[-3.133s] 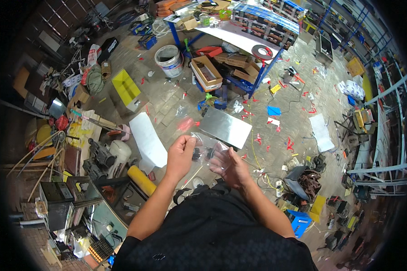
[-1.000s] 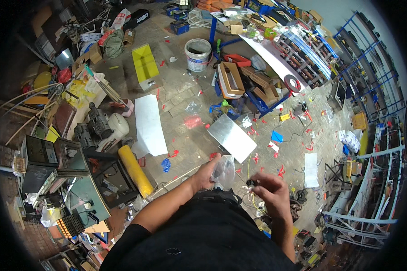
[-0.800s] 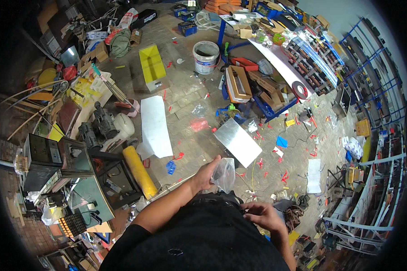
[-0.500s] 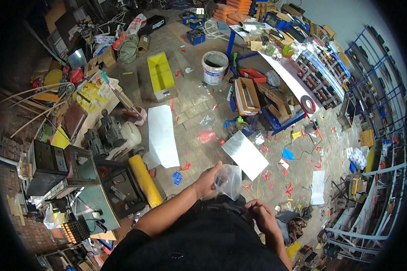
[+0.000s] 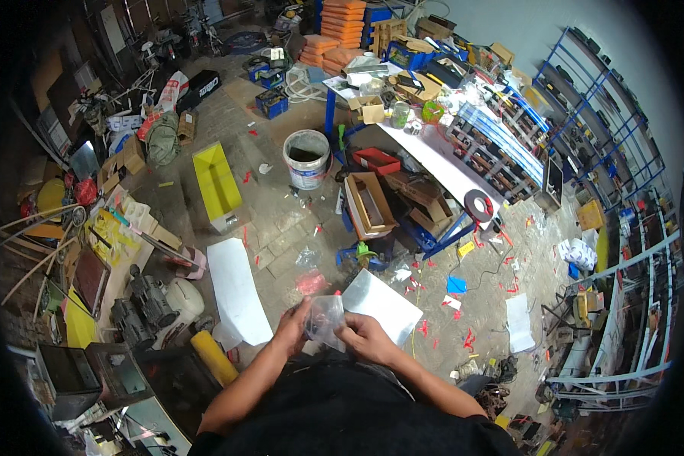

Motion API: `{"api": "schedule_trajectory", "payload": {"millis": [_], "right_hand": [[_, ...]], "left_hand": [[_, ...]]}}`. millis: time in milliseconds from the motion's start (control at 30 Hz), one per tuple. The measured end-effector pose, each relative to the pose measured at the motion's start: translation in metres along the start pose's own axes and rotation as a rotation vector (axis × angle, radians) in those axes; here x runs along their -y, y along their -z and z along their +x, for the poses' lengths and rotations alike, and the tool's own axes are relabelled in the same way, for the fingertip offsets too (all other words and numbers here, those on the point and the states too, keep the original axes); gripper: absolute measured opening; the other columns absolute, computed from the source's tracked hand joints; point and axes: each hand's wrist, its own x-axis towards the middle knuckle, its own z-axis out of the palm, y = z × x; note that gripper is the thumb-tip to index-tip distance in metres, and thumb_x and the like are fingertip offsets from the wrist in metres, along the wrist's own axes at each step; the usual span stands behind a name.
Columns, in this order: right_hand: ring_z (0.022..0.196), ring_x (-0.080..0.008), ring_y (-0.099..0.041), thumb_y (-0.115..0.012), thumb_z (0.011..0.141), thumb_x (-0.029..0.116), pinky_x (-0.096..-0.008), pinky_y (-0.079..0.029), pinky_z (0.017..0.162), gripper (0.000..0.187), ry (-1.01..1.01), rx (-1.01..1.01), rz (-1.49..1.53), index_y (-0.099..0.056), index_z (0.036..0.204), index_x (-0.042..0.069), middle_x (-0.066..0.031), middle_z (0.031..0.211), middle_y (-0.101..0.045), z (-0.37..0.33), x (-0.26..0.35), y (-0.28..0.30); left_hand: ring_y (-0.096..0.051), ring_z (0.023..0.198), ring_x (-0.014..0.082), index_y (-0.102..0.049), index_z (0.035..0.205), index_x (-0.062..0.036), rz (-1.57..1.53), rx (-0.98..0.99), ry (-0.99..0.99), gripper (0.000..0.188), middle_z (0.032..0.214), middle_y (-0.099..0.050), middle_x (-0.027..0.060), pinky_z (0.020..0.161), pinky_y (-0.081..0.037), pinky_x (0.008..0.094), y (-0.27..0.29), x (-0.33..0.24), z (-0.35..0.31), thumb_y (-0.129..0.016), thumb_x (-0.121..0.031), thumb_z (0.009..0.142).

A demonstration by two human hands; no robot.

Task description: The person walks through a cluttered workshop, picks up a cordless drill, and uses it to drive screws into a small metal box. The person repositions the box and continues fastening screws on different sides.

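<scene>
Fingers: those of the left hand [image 5: 292, 328] and the right hand [image 5: 363, 338] were pinched shut on a small clear plastic bag [image 5: 325, 319], one hand on each side of it.
Bag: crumpled and see-through, it was held between the two hands in front of the person's dark shirt, above the floor; what lay inside it could not be told.
Forearms: both were bare and came up from the lower edge, meeting at the bag.
Just beyond the hands: a flat grey metal sheet [image 5: 381, 305] lay on the paved floor [image 5: 277, 243] just past the right hand, and a small pink plastic scrap [image 5: 311, 283] lay above the bag.
Left side: a long white sheet of paper [image 5: 237, 289] lay on the floor near the left hand, with a yellow cylindrical roll [image 5: 213, 357] by the left forearm.
Farther out: an open yellow rectangular bin [image 5: 218, 185] and a white plastic bucket [image 5: 305, 158] stood well apart from the hands.
Surface: a long white-topped workbench with blue legs [image 5: 441, 163] carried boxes and small parts, and a shallow wooden box [image 5: 369, 204] sat beside it.
Floor litter: red scraps [image 5: 467, 339] were scattered to the right.
</scene>
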Motion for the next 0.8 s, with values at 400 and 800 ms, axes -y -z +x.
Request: {"api": "schedule_trajectory", "payload": {"millis": [400,800], "right_hand": [[0.051,-0.0063,-0.042,-0.054,0.102,0.018,-0.0256,-0.032,0.044,0.02,-0.01,-0.284,0.208,-0.058,0.083,0.01,0.0044,0.067,-0.049,0.195,0.008,0.088],[0.044,-0.0125,-0.043,-0.055,0.097,0.025,-0.0317,-0.034,0.04,0.027,-0.154,-0.983,0.263,-0.052,0.075,0.01,-0.0002,0.061,-0.047,0.312,-0.041,0.293]], "left_hand": [[-0.071,0.078,0.0188,-0.064,0.115,-0.0083,0.1,-0.173,0.123,0.043,0.094,-0.075,0.0079,0.069,-0.058,0.0365,0.135,-0.077,0.117,-0.056,-0.049,0.105],[-0.055,0.05,0.02,-0.064,0.103,-0.0083,0.72,-0.608,0.118,0.023,0.067,-0.058,0.0063,0.042,-0.042,0.0356,0.397,-0.178,0.2,-0.057,-0.03,0.099]]}}
